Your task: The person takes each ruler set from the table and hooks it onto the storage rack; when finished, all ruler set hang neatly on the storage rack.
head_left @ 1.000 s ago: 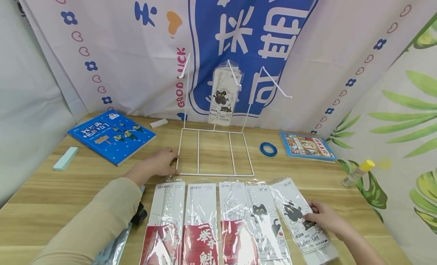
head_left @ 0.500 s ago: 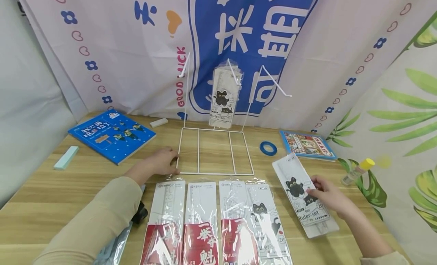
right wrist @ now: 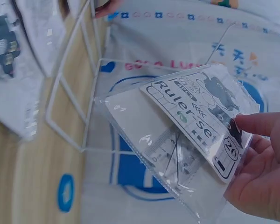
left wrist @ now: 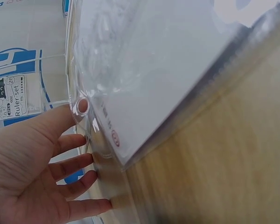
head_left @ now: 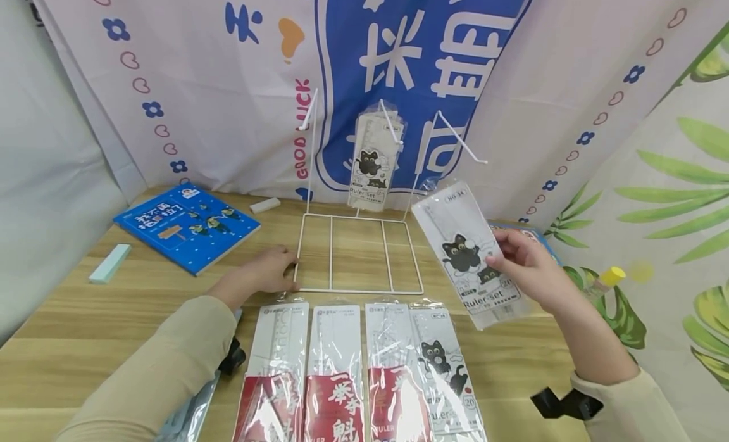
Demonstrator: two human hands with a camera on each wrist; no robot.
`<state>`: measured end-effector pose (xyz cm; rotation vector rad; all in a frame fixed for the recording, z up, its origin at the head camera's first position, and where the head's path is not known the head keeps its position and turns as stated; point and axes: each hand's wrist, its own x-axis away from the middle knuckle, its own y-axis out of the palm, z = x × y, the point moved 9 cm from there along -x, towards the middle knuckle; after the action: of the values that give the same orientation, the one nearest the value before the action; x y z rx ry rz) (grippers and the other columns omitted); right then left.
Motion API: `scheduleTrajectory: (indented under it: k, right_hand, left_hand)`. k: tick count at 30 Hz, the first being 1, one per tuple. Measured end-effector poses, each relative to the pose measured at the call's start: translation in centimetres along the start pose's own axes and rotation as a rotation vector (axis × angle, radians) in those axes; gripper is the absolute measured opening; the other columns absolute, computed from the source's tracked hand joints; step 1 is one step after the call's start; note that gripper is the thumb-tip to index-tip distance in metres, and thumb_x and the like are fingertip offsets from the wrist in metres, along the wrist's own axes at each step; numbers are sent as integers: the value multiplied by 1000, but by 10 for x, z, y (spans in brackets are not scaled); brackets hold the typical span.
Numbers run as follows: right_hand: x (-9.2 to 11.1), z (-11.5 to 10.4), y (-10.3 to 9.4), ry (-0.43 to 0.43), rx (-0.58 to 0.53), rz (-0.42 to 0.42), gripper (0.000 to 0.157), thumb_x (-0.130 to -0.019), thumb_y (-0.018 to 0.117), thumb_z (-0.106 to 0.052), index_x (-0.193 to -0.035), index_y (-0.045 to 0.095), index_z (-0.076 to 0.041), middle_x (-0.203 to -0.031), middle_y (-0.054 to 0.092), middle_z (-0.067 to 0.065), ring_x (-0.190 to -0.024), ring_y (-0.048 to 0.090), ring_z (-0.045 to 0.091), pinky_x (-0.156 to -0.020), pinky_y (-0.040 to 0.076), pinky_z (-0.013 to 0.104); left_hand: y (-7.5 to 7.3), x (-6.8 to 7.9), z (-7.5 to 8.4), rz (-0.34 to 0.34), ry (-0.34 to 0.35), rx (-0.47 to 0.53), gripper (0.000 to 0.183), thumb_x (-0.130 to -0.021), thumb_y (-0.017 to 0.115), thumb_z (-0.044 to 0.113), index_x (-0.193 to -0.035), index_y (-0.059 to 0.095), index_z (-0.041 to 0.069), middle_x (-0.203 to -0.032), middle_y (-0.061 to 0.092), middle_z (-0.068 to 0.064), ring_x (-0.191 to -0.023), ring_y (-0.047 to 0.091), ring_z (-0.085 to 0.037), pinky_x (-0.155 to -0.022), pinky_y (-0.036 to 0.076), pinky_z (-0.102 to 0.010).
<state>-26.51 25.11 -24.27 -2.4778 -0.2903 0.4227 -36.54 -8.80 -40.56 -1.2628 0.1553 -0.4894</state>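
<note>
My right hand pinches a clear-packed ruler set with a black cat card by its side edge, thumb on its front. The pack is tilted in the air, right of the white wire rack; its clear rulers show in the right wrist view. On the rack's middle hook hangs another cat ruler set; the left hook and right hook hold nothing. My left hand rests at the rack's left front corner, its fingers fairly straight and spread in the left wrist view.
Red-and-white ruler packs and a cat ruler set lie in a row before the rack. A blue book and a pale green block lie left. A yellow-capped bottle stands right. A printed curtain hangs behind.
My right hand has lifted the cat ruler set off the table and carried it up and leftward toward the rack. My left hand has stayed at the rack's corner.
</note>
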Motion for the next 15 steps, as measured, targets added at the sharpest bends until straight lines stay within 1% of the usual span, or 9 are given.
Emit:
scheduleTrajectory:
  k: [3,7,13,15]
  right_hand:
    - [-10,-21,0,-52,7,6,27,-89,53,-3,-113,47,8,-93,58,17,-77,62,15,-64,54,32]
    - [-22,-39,1,-67,1,6,27,-89,54,-4,-113,47,8,-93,58,17,-77,63,16,-65,55,31]
    - [-35,-49,4,-31,-7,-8,30,-89,55,-6,-115,46,6,-96,58,17,-78,62,18,-66,54,30]
    - [-39,-50,4,-26,-5,-11,30,-89,54,-6,-115,46,6,-96,58,18,-78,62,18,-67,54,30]
  left_hand:
    - [-1,1,0,7,6,-2,58,-79,69,30,-123,50,-2,-127,40,-29,-117,39,-42,-97,33,-51]
    - [-1,1,1,12,12,-1,57,-79,69,31,-122,50,-2,-127,40,-29,-117,39,-42,-97,33,-51]
    - [-3,1,4,23,50,-24,57,-79,69,30,-121,51,-4,-123,42,-30,-113,43,-42,-95,36,-49]
    - [-3,1,4,21,47,-19,57,-79,69,30,-121,51,-4,-123,42,-30,-113,42,-42,-95,36,-49]
